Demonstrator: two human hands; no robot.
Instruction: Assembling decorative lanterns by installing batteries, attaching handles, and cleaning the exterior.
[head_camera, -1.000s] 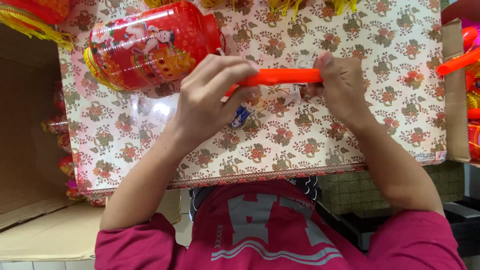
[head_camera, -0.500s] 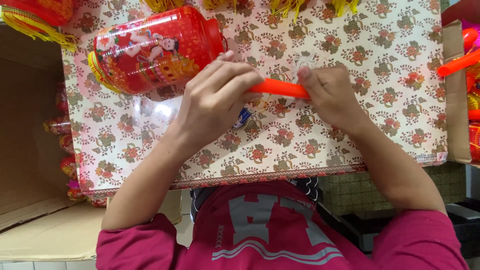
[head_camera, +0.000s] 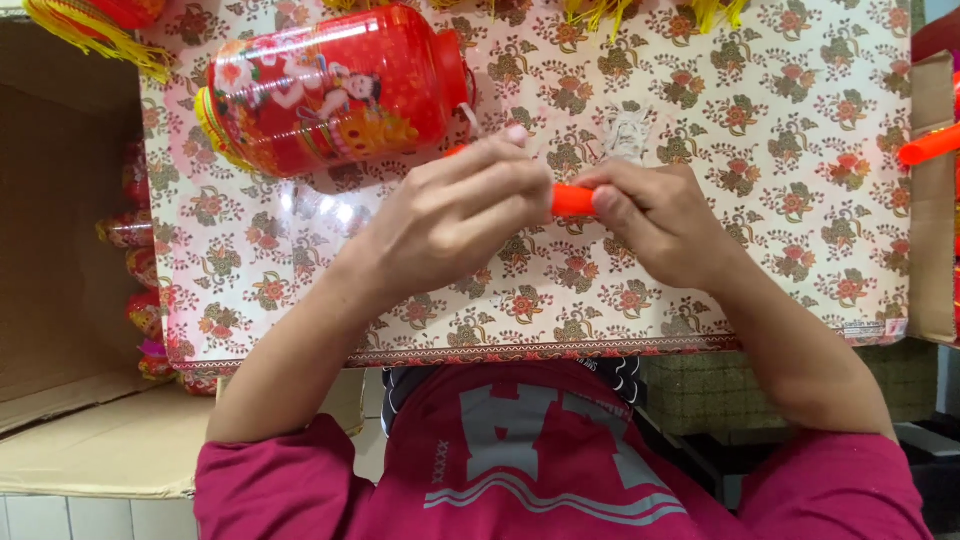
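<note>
My left hand (head_camera: 455, 215) and my right hand (head_camera: 660, 220) are both closed around an orange plastic stick (head_camera: 572, 200), held level just above the floral-patterned table top (head_camera: 780, 150). Only a short piece of the stick shows between the two hands. A red cylindrical lantern (head_camera: 335, 90) with printed figures and a yellow rim lies on its side at the upper left, close to my left hand's fingers. A thin white wire (head_camera: 468, 118) sticks out of its end. A small clear plastic piece (head_camera: 628, 135) lies just beyond my right hand.
An open cardboard box (head_camera: 70, 200) stands to the left, with more red lanterns (head_camera: 130, 230) along the table's left edge. Yellow tassels (head_camera: 80, 35) hang at the top. Another orange stick (head_camera: 930, 145) pokes out of a cardboard box (head_camera: 935, 200) at the right.
My hands have come closer together along the orange stick, so much less of it shows between them. The lantern has stayed in place.
</note>
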